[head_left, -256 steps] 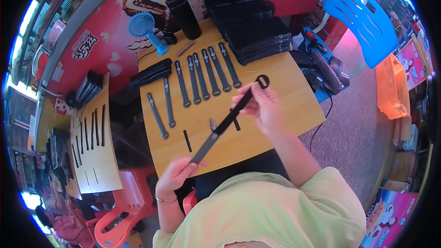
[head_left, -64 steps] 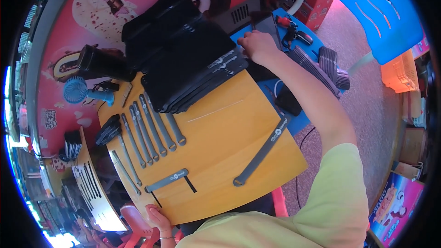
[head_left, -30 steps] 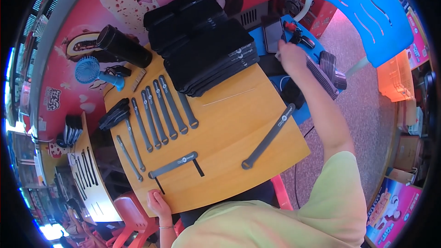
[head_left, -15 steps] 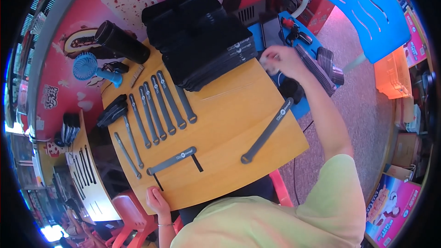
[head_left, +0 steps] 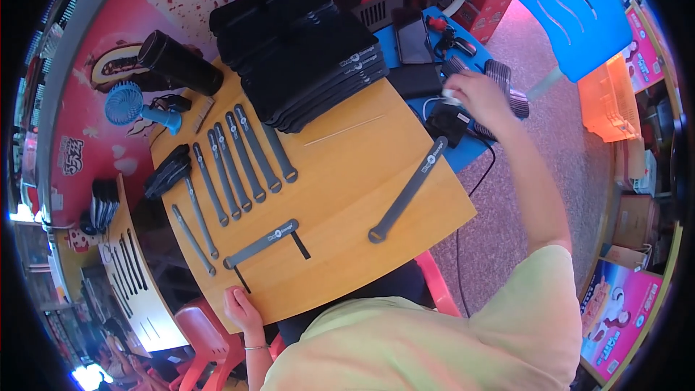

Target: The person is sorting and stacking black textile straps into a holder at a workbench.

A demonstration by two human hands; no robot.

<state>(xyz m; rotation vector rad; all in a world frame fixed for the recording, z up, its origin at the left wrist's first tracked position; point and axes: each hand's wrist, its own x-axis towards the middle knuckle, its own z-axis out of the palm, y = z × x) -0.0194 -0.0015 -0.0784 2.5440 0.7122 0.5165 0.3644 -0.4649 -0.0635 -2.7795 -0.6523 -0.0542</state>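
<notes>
My right hand (head_left: 479, 99) reaches over a blue chair seat, its fingers pinched on a small white thing (head_left: 452, 96) too blurred to name. Below that hand sits a black boxy thing (head_left: 449, 124). At the table's near left edge rests my left hand (head_left: 242, 308), fingers curled; whatever is in them is hidden. Close to it, a grey strap (head_left: 260, 244) lies across two short black strips (head_left: 301, 247). Another grey strap (head_left: 409, 190) slants along the table's right side, and several more straps (head_left: 232, 166) lie in a row at the left.
A tall stack of folded black fabric (head_left: 304, 58) fills the table's back. A black tumbler (head_left: 179, 63), a small blue fan (head_left: 137, 107) and a black bundle (head_left: 167, 172) stand or lie at the left. The blue seat holds a phone (head_left: 413, 38) and striped rolls (head_left: 499, 76).
My right hand has moved right, from beside the table's corner to above the black boxy thing and striped rolls. The left hand stays at the table edge. The whole view has shifted slightly.
</notes>
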